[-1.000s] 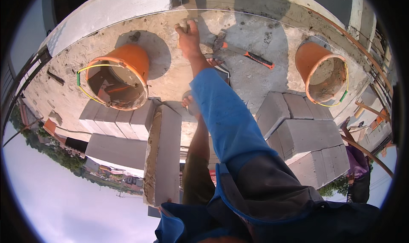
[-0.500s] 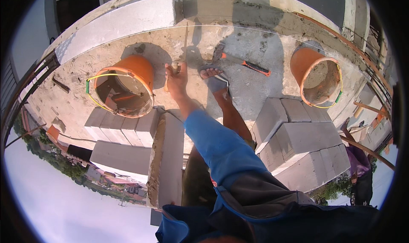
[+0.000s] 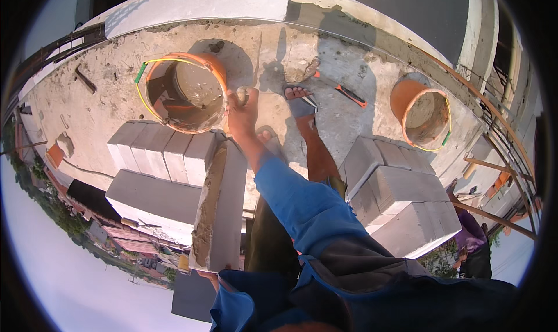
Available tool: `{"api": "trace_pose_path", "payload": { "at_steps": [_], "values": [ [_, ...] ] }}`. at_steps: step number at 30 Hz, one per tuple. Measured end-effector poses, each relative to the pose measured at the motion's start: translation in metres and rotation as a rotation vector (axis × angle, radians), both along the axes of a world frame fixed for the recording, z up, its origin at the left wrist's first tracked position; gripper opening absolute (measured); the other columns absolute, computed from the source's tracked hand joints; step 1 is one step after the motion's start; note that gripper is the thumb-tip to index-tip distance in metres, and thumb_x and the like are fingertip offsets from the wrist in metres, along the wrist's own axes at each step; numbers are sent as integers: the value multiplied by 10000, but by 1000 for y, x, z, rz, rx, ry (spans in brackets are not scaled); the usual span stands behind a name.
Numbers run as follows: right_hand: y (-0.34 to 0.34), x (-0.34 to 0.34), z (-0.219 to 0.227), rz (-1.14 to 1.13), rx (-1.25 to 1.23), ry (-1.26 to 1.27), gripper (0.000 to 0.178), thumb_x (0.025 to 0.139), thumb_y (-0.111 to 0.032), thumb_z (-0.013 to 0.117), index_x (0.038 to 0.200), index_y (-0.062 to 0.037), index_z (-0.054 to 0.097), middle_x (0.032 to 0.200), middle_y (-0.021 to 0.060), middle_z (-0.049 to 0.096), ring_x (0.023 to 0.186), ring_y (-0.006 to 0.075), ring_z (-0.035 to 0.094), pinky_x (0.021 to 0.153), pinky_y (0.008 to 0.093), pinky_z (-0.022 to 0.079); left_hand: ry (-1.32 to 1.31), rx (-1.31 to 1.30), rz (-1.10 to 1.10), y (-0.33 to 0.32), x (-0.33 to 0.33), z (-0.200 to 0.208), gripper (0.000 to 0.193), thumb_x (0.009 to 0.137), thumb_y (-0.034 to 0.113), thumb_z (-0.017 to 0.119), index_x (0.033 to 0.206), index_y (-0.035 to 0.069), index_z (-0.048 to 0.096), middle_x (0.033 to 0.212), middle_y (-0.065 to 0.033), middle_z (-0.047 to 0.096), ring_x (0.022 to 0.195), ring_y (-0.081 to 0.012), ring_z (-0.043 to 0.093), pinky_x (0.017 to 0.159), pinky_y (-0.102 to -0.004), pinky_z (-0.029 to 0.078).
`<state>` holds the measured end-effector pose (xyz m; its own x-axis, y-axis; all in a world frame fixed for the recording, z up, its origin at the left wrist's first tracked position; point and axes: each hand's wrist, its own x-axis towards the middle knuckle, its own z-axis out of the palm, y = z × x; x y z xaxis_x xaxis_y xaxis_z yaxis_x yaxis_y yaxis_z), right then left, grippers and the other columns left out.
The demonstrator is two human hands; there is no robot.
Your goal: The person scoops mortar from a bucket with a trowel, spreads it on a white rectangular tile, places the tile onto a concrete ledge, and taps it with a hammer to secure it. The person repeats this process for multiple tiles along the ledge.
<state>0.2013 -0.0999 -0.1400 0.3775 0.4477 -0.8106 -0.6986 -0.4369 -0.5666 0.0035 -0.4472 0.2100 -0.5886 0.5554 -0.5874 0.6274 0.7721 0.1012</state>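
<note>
My right hand (image 3: pixel 242 115) is closed around a wooden-handled trowel (image 3: pixel 242 94), its thin blade seen edge-on, pointing away from me. That hand is beside the right rim of an orange bucket (image 3: pixel 216 64) holding wet grey mortar and a yellow wire handle. At the lower left, a long pale concrete block (image 3: pixel 228 210) leans against my body, with a rough layer of mortar (image 3: pixel 208 207) along its left face. My left hand (image 3: pixel 208 278) grips its near end from below; most of its fingers are hidden.
Pale blocks are stacked left (image 3: pixel 154 195) and right (image 3: pixel 410 186). A hammer (image 3: pixel 343 92) lies beyond my sandalled foot (image 3: pixel 302 102). A second mortar bucket (image 3: pixel 407 102) stands right. A string runs along the low block wall (image 3: pixel 203 3). Another person (image 3: pixel 472 239) is at far right.
The view has shifted. My right hand with the trowel is closer to the left bucket's rim. The mortared block stays in my left hand and appears slightly farther left.
</note>
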Motion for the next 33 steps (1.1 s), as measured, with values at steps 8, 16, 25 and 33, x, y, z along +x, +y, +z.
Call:
{"api": "trace_pose_path", "payload": {
  "at_steps": [8, 16, 25, 33],
  "values": [
    [-88, -4, 123, 892, -7, 196, 593, 949, -149, 676, 1477, 24, 468, 913, 120, 675, 704, 184, 689, 588, 358, 572, -8, 187, -48, -6, -22, 5, 1150, 658, 206, 928, 1562, -33, 259, 1466, -262, 464, 1364, -411, 506, 1160, -526, 429],
    [-4, 15, 158, 1903, 47, -877, 629, 891, -99, 648, 1481, 43, 481, 1350, 308, 581, 1225, 489, 674, 1020, 529, 582, 55, 216, 21, -24, -17, -11, 1239, 633, 261, 948, 1592, -74, 237, 1479, -320, 460, 1374, -495, 484, 1174, -567, 403],
    [-11, -9, 102, 1838, 165, -1083, 577, 896, -84, 655, 1456, -15, 539, 1288, 317, 608, 1187, 498, 683, 1027, 527, 577, 136, 170, -77, -20, -15, -6, 1277, 658, 291, 960, 1614, -93, 206, 1479, -340, 444, 1370, -521, 472, 1177, -584, 392],
    [-49, 2, 118, 1616, 72, -839, 616, 894, -118, 653, 1491, -25, 532, 1345, 291, 593, 1256, 481, 633, 1072, 521, 539, 91, 147, -36, -18, -17, -5, 1253, 635, 234, 978, 1592, -83, 233, 1446, -302, 446, 1379, -492, 466, 1214, -556, 365]
  ]
}}
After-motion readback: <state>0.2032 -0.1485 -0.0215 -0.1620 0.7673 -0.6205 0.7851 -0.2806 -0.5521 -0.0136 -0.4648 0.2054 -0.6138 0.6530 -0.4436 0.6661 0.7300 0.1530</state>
